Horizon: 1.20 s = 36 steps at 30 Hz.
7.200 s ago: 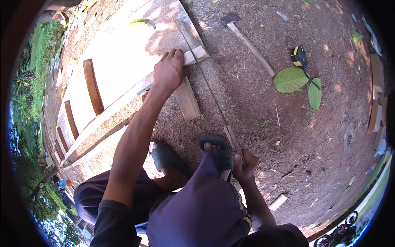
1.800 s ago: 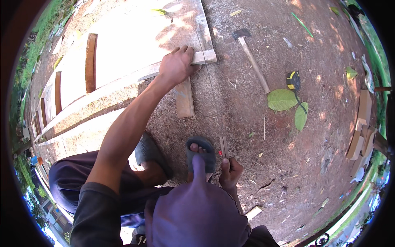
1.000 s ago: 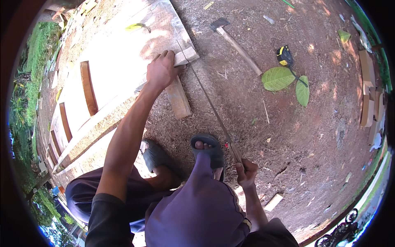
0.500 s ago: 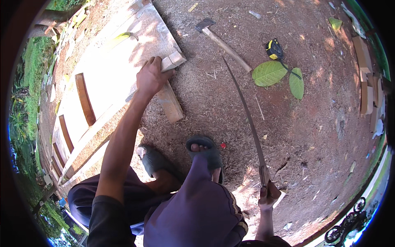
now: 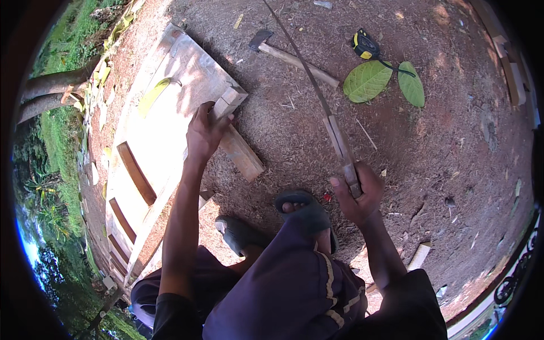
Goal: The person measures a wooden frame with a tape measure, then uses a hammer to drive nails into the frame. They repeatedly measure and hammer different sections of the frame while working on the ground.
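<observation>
My left hand (image 5: pixel 204 133) is closed round a squared wooden stick (image 5: pixel 231 97), whose end juts past my fingers over the corner of a pale wooden board (image 5: pixel 192 62). A dark line crosses the stick close to that end. Beneath my hand another wooden slat (image 5: pixel 243 156) slants out over the ground. My right hand (image 5: pixel 360 192) grips a long-bladed tool (image 5: pixel 335 136) by its wooden handle. The thin dark blade points away from me, nearly edge-on, and runs out at the top of the view. Whether it is a saw or a machete I cannot tell.
A hatchet (image 5: pixel 300 63) lies beyond the blade, with a yellow and black tape measure (image 5: pixel 364 44) and large green leaves (image 5: pixel 367 82) farther right. Several wooden strips (image 5: pixel 136 173) lie along the board. My sandalled feet (image 5: pixel 303 207) stand on the soil. Timber pieces (image 5: pixel 510 73) lie at far right.
My right hand has come up and inward with the bladed tool, bringing the blade nearer the wooden stick. My left hand keeps its hold. The whole view has shifted a little.
</observation>
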Available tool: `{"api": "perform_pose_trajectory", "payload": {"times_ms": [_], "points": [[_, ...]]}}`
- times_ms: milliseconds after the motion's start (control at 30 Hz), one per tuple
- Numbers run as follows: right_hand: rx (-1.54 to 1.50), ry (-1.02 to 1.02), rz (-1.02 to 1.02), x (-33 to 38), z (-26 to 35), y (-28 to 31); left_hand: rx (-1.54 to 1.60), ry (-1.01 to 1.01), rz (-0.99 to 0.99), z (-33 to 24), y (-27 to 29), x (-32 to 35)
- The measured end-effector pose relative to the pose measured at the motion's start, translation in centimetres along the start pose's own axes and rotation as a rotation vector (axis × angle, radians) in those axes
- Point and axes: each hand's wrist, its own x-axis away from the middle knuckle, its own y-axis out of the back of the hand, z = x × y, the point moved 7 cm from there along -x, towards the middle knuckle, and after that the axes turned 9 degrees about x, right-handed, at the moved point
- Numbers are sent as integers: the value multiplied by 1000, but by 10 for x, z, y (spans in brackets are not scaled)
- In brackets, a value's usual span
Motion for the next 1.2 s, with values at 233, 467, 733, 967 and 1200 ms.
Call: {"api": "perform_pose_trajectory", "payload": {"times_ms": [233, 467, 733, 967, 1200], "points": [[249, 2, -209, -52, -16, -15, 72, -2, 10, 0, 1, -4], [771, 1, -7, -100, -62, -25, 15, -134, 24, -10, -5, -6], [840, 311, -20, -182, -12, -118, 90, -81, 81, -3, 3, -9], [1021, 160, 351, -225, -33, -151, -161, -10, 50, 25, 18, 9], [66, -384, 450, -187, -39, -133, -225, -21, 22, 66, 25, 35]]}}
